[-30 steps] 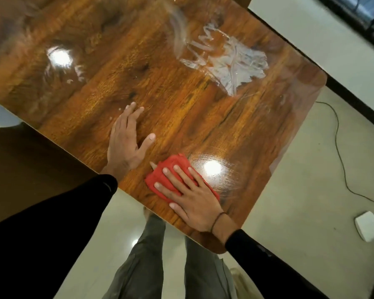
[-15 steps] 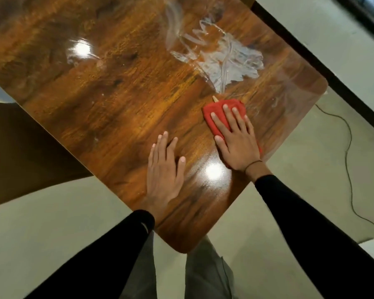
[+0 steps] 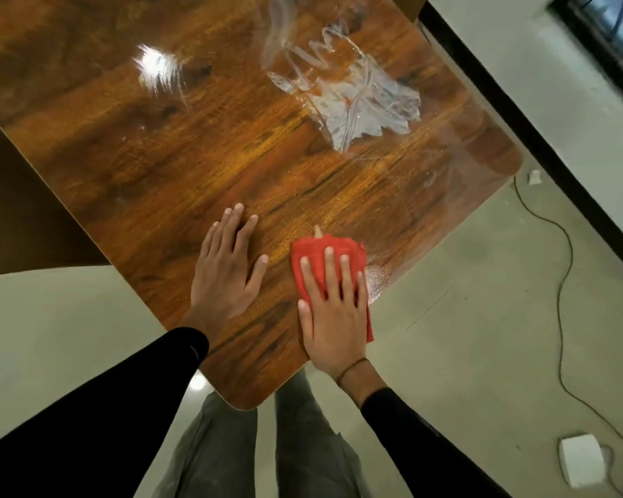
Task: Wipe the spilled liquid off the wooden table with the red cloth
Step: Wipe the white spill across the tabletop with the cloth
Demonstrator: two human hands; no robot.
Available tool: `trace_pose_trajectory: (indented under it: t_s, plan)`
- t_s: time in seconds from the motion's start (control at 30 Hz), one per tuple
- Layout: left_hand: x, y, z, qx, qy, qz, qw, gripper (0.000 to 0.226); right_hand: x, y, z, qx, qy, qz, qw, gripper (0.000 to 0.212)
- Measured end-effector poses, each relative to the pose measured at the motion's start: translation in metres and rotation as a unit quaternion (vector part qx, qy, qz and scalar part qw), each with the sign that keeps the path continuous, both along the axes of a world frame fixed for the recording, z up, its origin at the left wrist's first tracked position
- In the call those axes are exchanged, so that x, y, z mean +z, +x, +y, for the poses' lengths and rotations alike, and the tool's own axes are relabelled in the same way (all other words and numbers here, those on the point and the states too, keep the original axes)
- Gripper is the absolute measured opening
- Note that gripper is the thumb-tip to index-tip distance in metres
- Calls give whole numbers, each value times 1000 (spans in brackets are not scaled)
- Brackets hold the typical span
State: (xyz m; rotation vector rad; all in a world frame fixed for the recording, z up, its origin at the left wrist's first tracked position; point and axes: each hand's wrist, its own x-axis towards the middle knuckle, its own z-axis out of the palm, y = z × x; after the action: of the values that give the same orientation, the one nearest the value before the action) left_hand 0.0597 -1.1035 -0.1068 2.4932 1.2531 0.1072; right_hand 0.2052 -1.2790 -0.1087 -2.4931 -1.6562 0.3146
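Observation:
A glossy wooden table (image 3: pixel 195 145) fills the upper left. A smeared whitish patch of spilled liquid (image 3: pixel 353 102) lies toward its far right corner. The red cloth (image 3: pixel 324 249) lies flat near the table's right edge, close to the near corner. My right hand (image 3: pixel 333 307) presses flat on the cloth, fingers spread, covering its lower half. My left hand (image 3: pixel 227 274) rests flat on bare wood just left of the cloth, holding nothing. The cloth sits well below the smear, apart from it.
Pale floor surrounds the table. A thin cable (image 3: pixel 561 289) runs across the floor at right to a white box (image 3: pixel 581 461). A dark baseboard (image 3: pixel 540 145) runs along the wall at the right. My legs (image 3: pixel 267 454) stand at the near corner.
My right hand has slid the red cloth back from just below the smear toward the near corner. My left hand stays flat on the wood beside it.

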Motion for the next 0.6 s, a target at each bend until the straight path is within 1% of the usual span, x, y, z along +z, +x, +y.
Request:
trace_pose_trajectory:
  t_s: [0.07, 0.13, 0.17, 0.2, 0.23, 0.3, 0.4, 0.5, 0.6]
  plan:
    - [0, 0, 0, 0, 6, 0, 1000, 70, -4, 24, -20, 124, -12, -4, 992, 68]
    - [0, 0, 0, -3, 10, 5, 1000, 70, -4, 63, -27, 229, -27, -25, 973, 67]
    - [0, 0, 0, -4, 9, 7, 1000, 70, -5, 83, -25, 259, -30, -36, 965, 67]
    - [0, 0, 1, -4, 9, 8, 1000, 70, -4, 103, -20, 263, -27, -42, 964, 66]
    - [0, 0, 1, -4, 8, 8, 1000, 70, -4, 120, -13, 243, -19, -42, 969, 66]
    - [0, 0, 1, -6, 6, 11, 1000, 69, -1, 147, 2, 172, -7, -39, 984, 65]
    - [0, -1, 1, -10, 3, 11, 1000, 70, 3, 162, 17, 78, -6, -49, 996, 67]
    - [1, -2, 1, -16, 4, 11, 1000, 71, 7, 153, 22, 19, -7, -47, 999, 67]
    - [4, -2, 2, -16, 3, 15, 1000, 70, 11, 124, 31, -124, -6, -39, 991, 67]
